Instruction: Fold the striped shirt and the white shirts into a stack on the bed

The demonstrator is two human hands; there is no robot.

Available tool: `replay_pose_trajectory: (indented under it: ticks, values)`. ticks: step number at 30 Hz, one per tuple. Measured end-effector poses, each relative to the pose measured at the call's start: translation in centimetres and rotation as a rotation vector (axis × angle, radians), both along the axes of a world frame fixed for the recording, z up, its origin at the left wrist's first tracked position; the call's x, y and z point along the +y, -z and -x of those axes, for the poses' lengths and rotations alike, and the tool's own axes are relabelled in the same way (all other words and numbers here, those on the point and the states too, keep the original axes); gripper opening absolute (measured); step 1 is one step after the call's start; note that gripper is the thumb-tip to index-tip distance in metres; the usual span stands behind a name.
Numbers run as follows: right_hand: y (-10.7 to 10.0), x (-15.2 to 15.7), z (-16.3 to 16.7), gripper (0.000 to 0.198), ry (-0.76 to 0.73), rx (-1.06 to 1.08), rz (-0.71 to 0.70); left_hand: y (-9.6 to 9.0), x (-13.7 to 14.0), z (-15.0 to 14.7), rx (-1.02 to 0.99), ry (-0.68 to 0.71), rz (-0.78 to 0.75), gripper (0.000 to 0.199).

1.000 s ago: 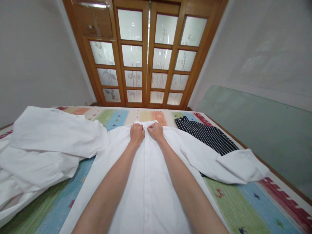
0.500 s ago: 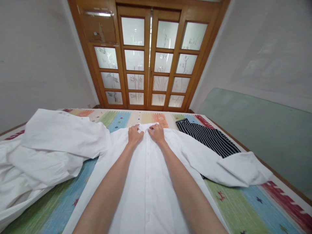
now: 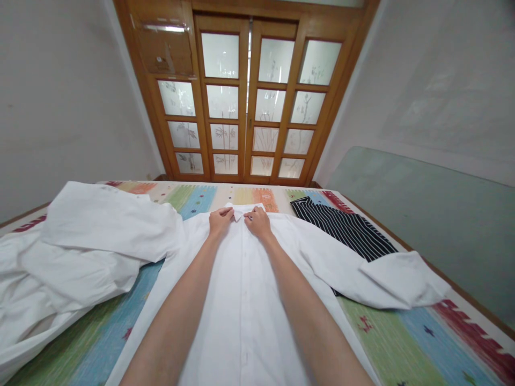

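Note:
A white button-up shirt (image 3: 225,300) lies spread front side up, its collar (image 3: 243,207) at the far end and its button line running toward me. At the collar's left side, my left hand (image 3: 221,221) is closed, pinching the collar's edge. My right hand (image 3: 257,221) closes its fingers on the collar's other side, close to the top of the button line. A small gap separates the two hands, and a collar point shows there. One sleeve (image 3: 362,273) stretches out to the right with its cuff end folded over.
Rumpled white cloth (image 3: 72,268) is heaped at the left. A black striped garment (image 3: 346,225) lies partly under the right sleeve. Beneath everything is a colourful patterned bed cover (image 3: 382,332). A pale green headboard-like panel (image 3: 422,214) borders the right; wooden glazed doors (image 3: 245,123) stand beyond.
My left hand has shifted slightly left along the collar, and more of the collar point shows between the hands. The right hand stays almost in place. The camera view has tilted very slightly.

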State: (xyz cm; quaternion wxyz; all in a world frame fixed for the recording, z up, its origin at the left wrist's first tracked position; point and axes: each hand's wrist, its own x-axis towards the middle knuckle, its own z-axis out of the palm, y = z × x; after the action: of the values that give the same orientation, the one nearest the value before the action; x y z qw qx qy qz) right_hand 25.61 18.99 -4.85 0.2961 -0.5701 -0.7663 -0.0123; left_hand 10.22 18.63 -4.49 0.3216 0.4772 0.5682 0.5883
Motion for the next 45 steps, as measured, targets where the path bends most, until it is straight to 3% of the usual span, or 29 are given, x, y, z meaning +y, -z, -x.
replay_pose_trajectory:
  ticks: [4,9,15,19,23,28,31,35,40,45]
  values:
    - [0.0,0.0,0.1,0.025,0.007,0.0,0.008,0.3,0.4,0.1,-0.076,0.001,0.022,0.029]
    - [0.2,0.2,-0.1,0.024,0.009,0.034,-0.022,0.1,0.5,0.3,0.026,0.062,0.072,0.035]
    - [0.5,0.6,-0.4,0.02,0.069,0.085,-0.086,-0.5,0.1,0.2,0.246,0.056,0.086,0.07]
    - [0.5,0.7,-0.3,0.017,0.096,0.066,-0.071,-0.7,-0.1,0.2,0.263,0.086,0.108,0.081]
    - [0.4,0.4,-0.2,0.016,0.123,0.051,-0.07,-0.6,0.1,0.1,0.337,0.065,0.106,0.073]
    - [0.3,0.3,-0.4,0.018,0.24,0.128,-0.109,-0.1,0.0,0.0,0.594,-0.136,0.072,0.027]
    - [0.7,0.6,-0.6,0.022,0.371,0.268,-0.098,0.1,-0.4,0.0,0.774,-0.2,0.002,0.027]
    - [1.1,1.1,-0.9,0.022,0.476,0.436,-0.085,0.0,-0.9,-0.3,0.861,-0.203,-0.033,0.032]
    - [0.3,0.5,-0.8,0.023,0.492,0.374,-0.013,-0.2,-1.2,-0.8,0.997,-0.121,0.075,0.026]
    - [-0.6,-0.1,-0.8,0.026,0.5,0.334,0.021,-0.3,-0.6,-0.3,0.897,-0.184,0.109,0.03]
